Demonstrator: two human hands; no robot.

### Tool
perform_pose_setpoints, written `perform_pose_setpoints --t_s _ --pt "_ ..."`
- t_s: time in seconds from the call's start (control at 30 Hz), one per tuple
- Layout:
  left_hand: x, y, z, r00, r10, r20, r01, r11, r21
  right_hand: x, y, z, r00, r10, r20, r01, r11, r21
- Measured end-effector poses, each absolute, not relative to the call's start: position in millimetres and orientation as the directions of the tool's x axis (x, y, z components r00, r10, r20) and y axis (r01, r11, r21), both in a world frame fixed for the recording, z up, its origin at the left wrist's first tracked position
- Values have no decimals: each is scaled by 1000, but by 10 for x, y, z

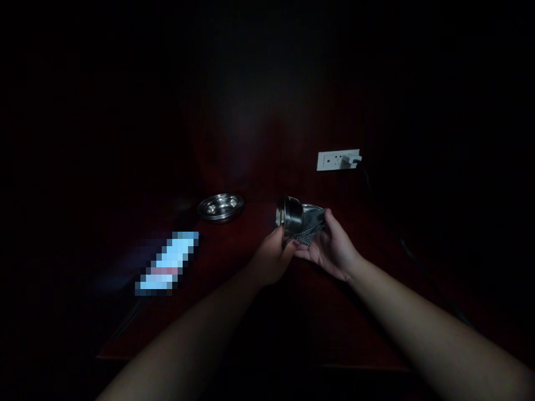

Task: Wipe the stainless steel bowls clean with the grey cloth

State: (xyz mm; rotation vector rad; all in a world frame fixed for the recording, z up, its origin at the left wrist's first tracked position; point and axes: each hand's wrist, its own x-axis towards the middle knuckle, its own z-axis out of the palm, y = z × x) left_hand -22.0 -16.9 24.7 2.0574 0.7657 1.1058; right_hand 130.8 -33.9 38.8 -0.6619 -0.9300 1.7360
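Observation:
The scene is very dark. My left hand [271,257] grips a small shiny metal cup [289,219], tipped on its side above a dark red table [234,312]. My right hand [332,248] holds a grey patterned cloth [311,227] pressed against the cup's side, fingers curled round it. Both hands meet near the middle of the view.
A shallow metal dish [220,206] sits on the table to the left of the hands. A lit, blurred screen [168,263] lies further left. On the wall behind, a white socket [337,160] has a plug in it, with a dark cable running down the right.

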Motion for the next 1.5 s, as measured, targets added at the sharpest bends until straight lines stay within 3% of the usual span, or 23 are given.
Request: perform_pose_setpoints --t_s 0.13,0.23,0.33,0.43,0.53,0.67,1.07,1.27,1.5 --pt "-237 -161 250 315 826 468 237 -545 804 1333 -289 271 -232 968 94 -327 14 -945" --pt "-239 -171 251 230 864 447 198 -491 848 1372 -266 195 -114 956 270 87 280 -956" --pt "-225 -172 237 206 884 419 119 -448 886 1408 -270 185 -115 826 552 431 543 -721" --pt "-206 -176 225 211 892 401 27 -416 909 1411 -306 210 -180 680 711 559 665 -495" --pt "-192 -199 236 235 889 393 -62 -390 919 1383 -355 224 -281 606 744 579 726 -371" --pt "-187 -239 271 269 872 409 -145 -384 912 1353 -390 218 -366 600 711 568 750 -341" --pt "-199 -357 271 399 777 488 105 -567 817 1392 -378 201 -310 629 713 515 742 -430" --pt "-218 -396 297 463 728 505 178 -635 752 1397 -355 215 -214 639 739 419 743 -521" --pt "-210 -437 324 483 700 526 246 -685 686 1418 -269 164 -29 808 588 245 576 -780"
